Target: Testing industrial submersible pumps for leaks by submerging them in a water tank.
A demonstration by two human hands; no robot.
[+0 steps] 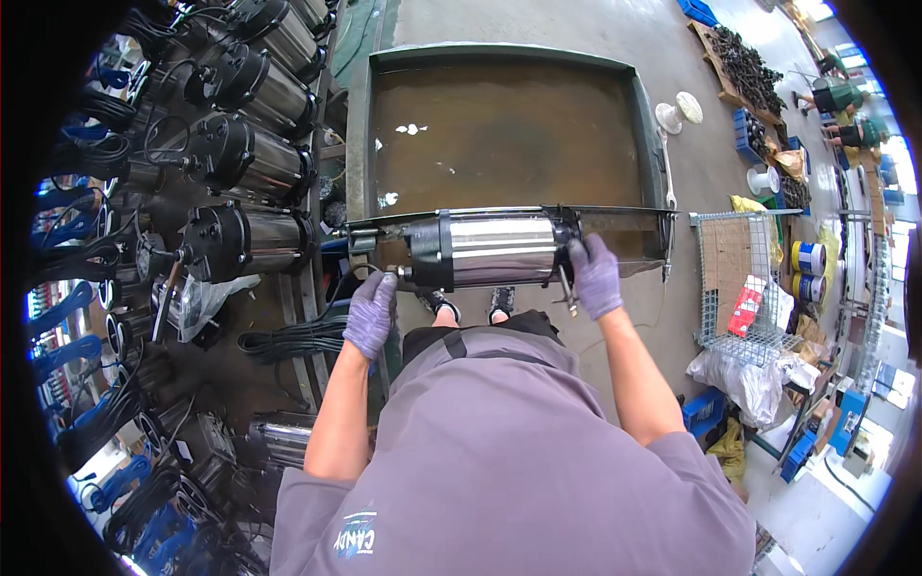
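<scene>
A steel pump (490, 250) with black end caps lies sideways across the near rim of a green water tank (357, 134). My left hand (372, 314), in a purple glove, grips the fitting at the pump's left end. My right hand (595, 276), also gloved, holds the black right end of the pump, next to a thin metal rod. Both forearms reach up from my grey shirt at the bottom.
Several similar steel pumps (245, 158) with black cables (293, 338) lie stacked to the left. A wire basket (735, 288) with a red packet stands to the right. Brown water fills the tank. Other people work far at the upper right (836, 96).
</scene>
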